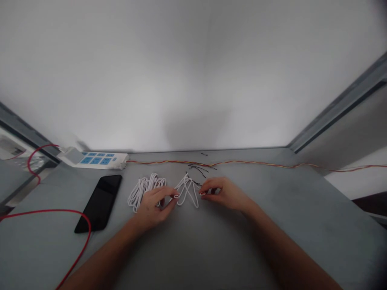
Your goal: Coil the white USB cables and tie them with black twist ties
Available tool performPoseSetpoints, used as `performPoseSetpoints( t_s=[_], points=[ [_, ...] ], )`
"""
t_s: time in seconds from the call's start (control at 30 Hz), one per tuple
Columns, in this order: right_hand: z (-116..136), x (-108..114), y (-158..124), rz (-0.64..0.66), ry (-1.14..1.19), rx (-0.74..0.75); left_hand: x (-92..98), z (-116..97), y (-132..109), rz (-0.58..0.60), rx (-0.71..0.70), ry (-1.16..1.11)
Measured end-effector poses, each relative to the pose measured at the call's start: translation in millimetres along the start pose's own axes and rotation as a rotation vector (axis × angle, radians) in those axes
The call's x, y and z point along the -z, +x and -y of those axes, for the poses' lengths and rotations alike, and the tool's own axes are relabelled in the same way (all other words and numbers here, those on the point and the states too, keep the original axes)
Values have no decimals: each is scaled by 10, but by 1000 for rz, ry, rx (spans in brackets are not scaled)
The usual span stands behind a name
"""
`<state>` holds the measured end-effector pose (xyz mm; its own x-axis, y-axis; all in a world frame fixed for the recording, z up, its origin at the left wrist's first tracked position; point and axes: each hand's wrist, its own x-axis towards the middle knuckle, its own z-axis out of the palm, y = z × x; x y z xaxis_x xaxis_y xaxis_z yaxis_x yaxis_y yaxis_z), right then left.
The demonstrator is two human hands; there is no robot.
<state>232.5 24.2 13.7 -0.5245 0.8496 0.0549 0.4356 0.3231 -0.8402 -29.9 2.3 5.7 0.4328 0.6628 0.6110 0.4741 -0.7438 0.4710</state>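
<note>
A white cable [188,189] lies in loose loops on the grey table between my two hands. My left hand [155,203] pinches one small white connector end of it between thumb and fingertips. In the fingers of my right hand [225,194] is the other end, also a small connector. Behind my left hand sits a bundle of coiled white cables [142,191], partly covered by that hand. Several thin black twist ties [199,168] are scattered just beyond the loops.
A white power strip [121,160] with blue sockets and a plugged-in adapter [71,155] stands at the back left. Its twisted red-yellow cord [256,162] runs along the wall. A black phone [101,201] lies at left, with a red cable [81,241] crossing its lower end.
</note>
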Motion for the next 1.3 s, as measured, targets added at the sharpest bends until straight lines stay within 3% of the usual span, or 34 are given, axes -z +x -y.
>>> performPoseSetpoints(
  t_s=[1.3],
  points=[
    [-8,-3,2,-23,27,-130,-17,18,-14,3,20,14]
  ],
)
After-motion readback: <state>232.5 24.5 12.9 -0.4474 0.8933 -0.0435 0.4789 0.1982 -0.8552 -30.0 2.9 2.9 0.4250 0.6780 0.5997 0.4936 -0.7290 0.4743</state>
